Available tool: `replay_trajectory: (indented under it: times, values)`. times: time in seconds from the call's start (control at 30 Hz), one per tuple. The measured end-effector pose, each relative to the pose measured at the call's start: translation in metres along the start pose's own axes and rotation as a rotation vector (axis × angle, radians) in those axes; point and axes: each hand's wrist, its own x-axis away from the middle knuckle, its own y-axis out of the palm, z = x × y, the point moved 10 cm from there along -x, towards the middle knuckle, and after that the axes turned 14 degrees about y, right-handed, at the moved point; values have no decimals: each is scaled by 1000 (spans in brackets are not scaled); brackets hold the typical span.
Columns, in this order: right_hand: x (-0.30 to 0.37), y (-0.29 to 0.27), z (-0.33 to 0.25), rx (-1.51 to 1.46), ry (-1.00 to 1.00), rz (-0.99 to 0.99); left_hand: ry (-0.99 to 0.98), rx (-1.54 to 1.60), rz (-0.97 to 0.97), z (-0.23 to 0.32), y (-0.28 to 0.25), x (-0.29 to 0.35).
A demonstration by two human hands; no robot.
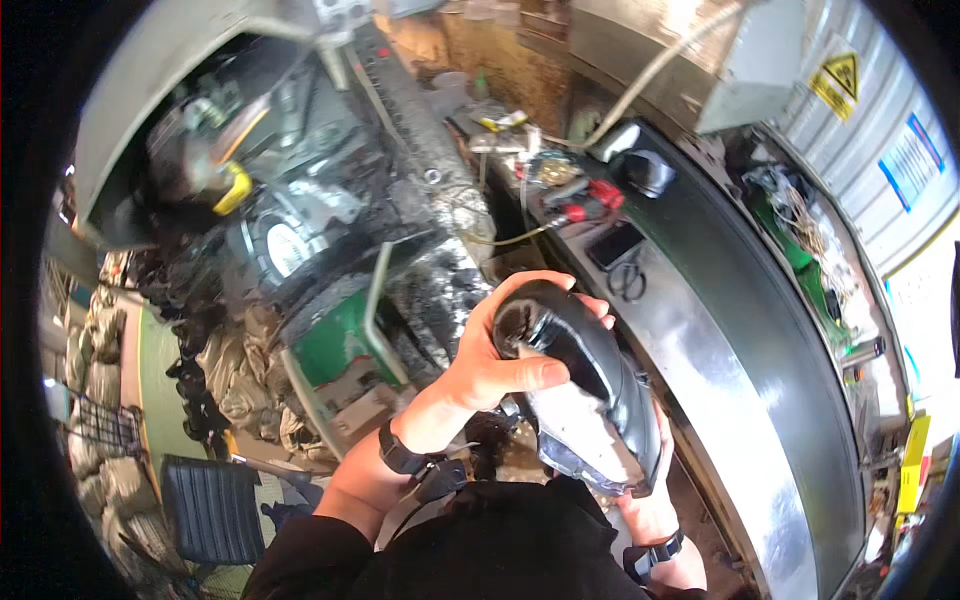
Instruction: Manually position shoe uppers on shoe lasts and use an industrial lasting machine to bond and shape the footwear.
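Observation:
I hold a glossy black shoe upper with a pale underside, tilted in front of my chest. My left hand is closed round its upper end; the thumb lies across the edge of the pale underside and fingertips show at the far side. My right hand grips the lower end from beneath and along the right side; most of its fingers are hidden behind the shoe. Each wrist wears a dark band.
On the right, a dark conveyor belt runs beside a metal ledge. A phone, black-handled scissors and a red tool lie on the ledge. At left stand a grimy machine and a dark chair.

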Motion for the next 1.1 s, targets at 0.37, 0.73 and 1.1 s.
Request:
replay_trajectory:
  times: [0.37,0.73,1.1]
  values:
    - [12,-107,-110,-424,207,-165,-155,-118,-162,-172,98,-64]
    - [143,-323,-340,-79,-535,577,-523,-628,-396,-387,96,-52]
    - [136,-464,-320,187,-868,1153,-617,-882,-402,-411,-64,-101]
